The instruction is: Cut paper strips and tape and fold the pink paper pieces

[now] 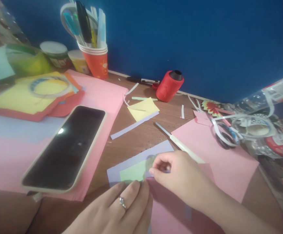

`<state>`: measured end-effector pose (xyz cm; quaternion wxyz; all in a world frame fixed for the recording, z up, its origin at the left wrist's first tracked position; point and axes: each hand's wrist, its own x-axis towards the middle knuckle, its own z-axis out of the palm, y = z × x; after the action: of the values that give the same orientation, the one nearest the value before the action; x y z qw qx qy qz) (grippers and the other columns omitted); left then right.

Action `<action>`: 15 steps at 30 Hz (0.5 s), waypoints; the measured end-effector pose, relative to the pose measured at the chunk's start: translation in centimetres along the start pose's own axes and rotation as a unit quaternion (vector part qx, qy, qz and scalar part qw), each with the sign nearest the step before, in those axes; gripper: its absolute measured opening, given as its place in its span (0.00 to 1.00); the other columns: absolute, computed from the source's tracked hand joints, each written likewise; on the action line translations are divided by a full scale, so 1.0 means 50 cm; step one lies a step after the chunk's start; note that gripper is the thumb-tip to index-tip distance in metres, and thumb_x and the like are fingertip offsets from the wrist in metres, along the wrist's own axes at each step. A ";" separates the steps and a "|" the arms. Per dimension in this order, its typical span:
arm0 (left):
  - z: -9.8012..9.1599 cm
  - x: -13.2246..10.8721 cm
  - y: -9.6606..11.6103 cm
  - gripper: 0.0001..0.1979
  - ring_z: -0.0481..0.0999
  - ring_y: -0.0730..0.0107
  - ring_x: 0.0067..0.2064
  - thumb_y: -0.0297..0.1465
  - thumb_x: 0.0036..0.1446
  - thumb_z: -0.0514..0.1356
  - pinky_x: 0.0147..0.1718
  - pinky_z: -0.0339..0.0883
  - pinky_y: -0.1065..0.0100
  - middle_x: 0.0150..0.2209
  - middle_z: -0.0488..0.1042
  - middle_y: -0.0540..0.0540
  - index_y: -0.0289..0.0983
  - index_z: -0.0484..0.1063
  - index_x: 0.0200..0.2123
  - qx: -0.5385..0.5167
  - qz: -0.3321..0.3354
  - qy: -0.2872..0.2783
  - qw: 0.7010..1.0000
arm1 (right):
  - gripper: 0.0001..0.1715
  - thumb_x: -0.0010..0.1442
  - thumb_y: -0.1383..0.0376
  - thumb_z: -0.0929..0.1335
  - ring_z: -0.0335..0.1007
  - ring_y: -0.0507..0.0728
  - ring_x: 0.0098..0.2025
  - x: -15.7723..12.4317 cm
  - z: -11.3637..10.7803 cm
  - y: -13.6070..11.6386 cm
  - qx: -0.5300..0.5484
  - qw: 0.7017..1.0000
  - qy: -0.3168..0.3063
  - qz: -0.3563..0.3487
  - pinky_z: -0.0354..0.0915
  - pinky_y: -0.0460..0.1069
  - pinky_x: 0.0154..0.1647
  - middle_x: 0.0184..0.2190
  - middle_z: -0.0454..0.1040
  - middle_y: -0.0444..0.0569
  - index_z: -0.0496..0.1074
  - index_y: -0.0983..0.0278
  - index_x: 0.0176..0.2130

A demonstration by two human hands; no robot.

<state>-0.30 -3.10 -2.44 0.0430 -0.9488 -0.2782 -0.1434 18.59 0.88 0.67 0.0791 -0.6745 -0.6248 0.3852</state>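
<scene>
My left hand [122, 208], with a silver ring on one finger, lies with its fingers stretched out over the lower edge of a small green paper [131, 172]. That green piece rests on a larger lavender paper [114, 172]. Close to its right end, my right hand [173, 172] is curled, thumb and forefinger drawn together; whatever is between them is too small or hidden to see. Beneath both hands is a pink sheet [170, 208]. Just beyond my right hand lies a white-handled cutter or knife [185, 148], its blade pointing away to the left.
To the left, a smartphone [68, 149] rests on pink paper [95, 87]. Behind stand an orange paper cup [96, 63] of pens and a red bottle-like object [169, 86]. Tape rolls [226, 135] and paper strips [136, 125] are scattered about. A blue wall [156, 39] bounds the table.
</scene>
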 end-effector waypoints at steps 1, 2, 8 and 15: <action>0.001 0.001 0.000 0.15 0.68 0.67 0.44 0.28 0.57 0.49 0.40 0.61 0.65 0.46 0.73 0.50 0.40 0.71 0.44 0.003 -0.003 0.005 1.000 | 0.08 0.48 0.66 0.66 0.67 0.51 0.23 0.000 0.000 0.000 -0.002 1.000 0.000 0.000 0.57 0.45 0.22 0.19 0.73 0.40 0.70 0.61 0.20; 0.002 0.001 -0.001 0.14 0.67 0.67 0.44 0.28 0.58 0.49 0.41 0.60 0.65 0.46 0.73 0.50 0.41 0.71 0.44 0.005 -0.005 0.009 1.000 | 0.08 0.48 0.66 0.66 0.67 0.51 0.23 0.001 0.000 0.000 -0.003 1.000 0.001 0.000 0.57 0.45 0.23 0.19 0.73 0.40 0.70 0.61 0.20; 0.006 -0.004 -0.005 0.14 0.65 0.67 0.46 0.30 0.59 0.49 0.43 0.56 0.64 0.46 0.73 0.53 0.41 0.70 0.45 0.005 0.021 0.021 1.000 | 0.07 0.48 0.66 0.66 0.67 0.50 0.24 0.003 0.004 0.003 -0.008 1.000 0.005 -0.008 0.58 0.45 0.23 0.20 0.73 0.38 0.70 0.60 0.20; 0.009 -0.011 0.002 0.14 0.64 0.68 0.47 0.32 0.59 0.49 0.43 0.56 0.65 0.47 0.72 0.54 0.42 0.69 0.45 0.008 0.014 0.014 1.000 | 0.08 0.48 0.66 0.66 0.67 0.51 0.23 0.003 0.003 0.006 -0.005 1.000 0.004 -0.011 0.57 0.45 0.22 0.19 0.73 0.39 0.70 0.60 0.20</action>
<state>-0.58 -3.40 -3.01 0.0564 -0.9501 -0.2653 -0.1542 18.68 0.90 0.32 0.0829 -0.6694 -0.6339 0.3785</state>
